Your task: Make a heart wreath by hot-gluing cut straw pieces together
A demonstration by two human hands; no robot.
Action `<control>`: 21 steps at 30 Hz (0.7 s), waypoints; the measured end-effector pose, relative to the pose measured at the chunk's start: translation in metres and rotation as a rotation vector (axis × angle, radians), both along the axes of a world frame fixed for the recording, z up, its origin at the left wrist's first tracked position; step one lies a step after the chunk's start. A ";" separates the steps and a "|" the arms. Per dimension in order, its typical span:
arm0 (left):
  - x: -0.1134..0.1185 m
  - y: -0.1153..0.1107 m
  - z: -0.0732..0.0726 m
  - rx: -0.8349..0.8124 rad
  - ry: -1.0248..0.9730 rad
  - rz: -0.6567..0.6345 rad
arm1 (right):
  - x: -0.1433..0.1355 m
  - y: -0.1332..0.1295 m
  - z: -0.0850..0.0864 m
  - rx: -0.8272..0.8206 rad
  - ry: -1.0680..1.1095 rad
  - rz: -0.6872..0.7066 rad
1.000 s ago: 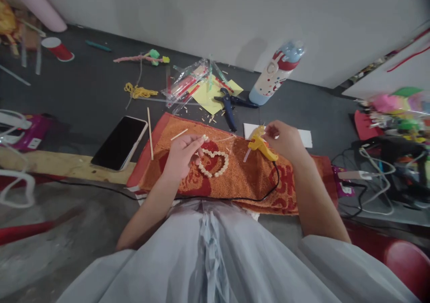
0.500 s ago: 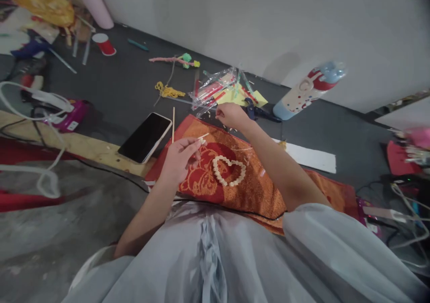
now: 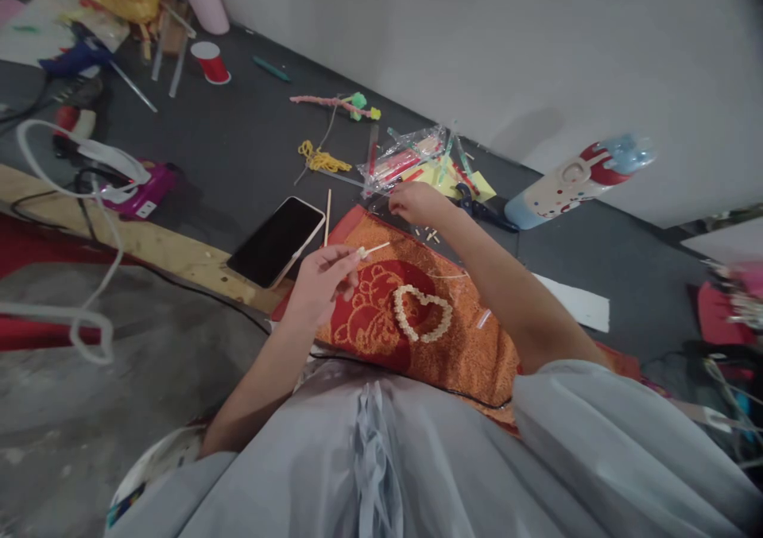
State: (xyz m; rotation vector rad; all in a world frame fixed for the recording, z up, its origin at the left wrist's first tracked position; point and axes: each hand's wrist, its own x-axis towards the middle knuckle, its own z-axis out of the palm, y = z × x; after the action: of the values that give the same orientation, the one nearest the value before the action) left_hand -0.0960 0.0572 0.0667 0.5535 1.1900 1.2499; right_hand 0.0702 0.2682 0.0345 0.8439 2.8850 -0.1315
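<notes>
Between the thumb and fingers of my left hand [image 3: 319, 285] is a thin wooden stick [image 3: 377, 247], with a small pale cluster at its near end by the fingertips. My right hand [image 3: 416, 203] is curled closed at the towel's far edge, beside a clear plastic packet [image 3: 398, 163]; whatever its fingers hold is hidden. Short cut stick pieces [image 3: 433, 236] are scattered just below the right wrist. A heart-shaped outline of small pale pieces [image 3: 442, 333] lies on the red and orange towel [image 3: 477, 367], below and between both hands.
Left of the towel are a phone [image 3: 277, 241] and a longer stick [image 3: 327, 216]. Blue-handled scissors [image 3: 486, 212] and a patterned bottle [image 3: 572, 184] stand beyond my right forearm. Yellow cord [image 3: 325, 159], a glue gun [image 3: 75, 57] and a corded purple power strip [image 3: 146, 192] occupy the left side.
The whole view has shifted, so the table things appear farther right. The stick in my left hand now shows more of its length. My right hand stays near the packet, fingers still curled.
</notes>
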 end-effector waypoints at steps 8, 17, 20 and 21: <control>0.000 -0.002 -0.001 0.012 0.012 0.030 | 0.000 0.006 -0.012 0.092 0.017 0.142; 0.001 -0.002 -0.001 0.015 0.010 0.020 | 0.007 0.007 -0.015 0.047 0.063 0.069; 0.001 -0.002 0.001 0.006 0.011 0.018 | 0.002 0.010 -0.017 0.055 0.033 0.090; 0.001 -0.002 0.001 0.003 0.008 0.023 | 0.001 0.011 -0.017 0.057 0.026 0.103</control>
State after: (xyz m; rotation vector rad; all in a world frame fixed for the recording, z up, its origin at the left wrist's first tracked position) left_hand -0.0946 0.0550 0.0679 0.5493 1.2041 1.2701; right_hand 0.0716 0.2793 0.0177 0.7053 2.9620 -0.0508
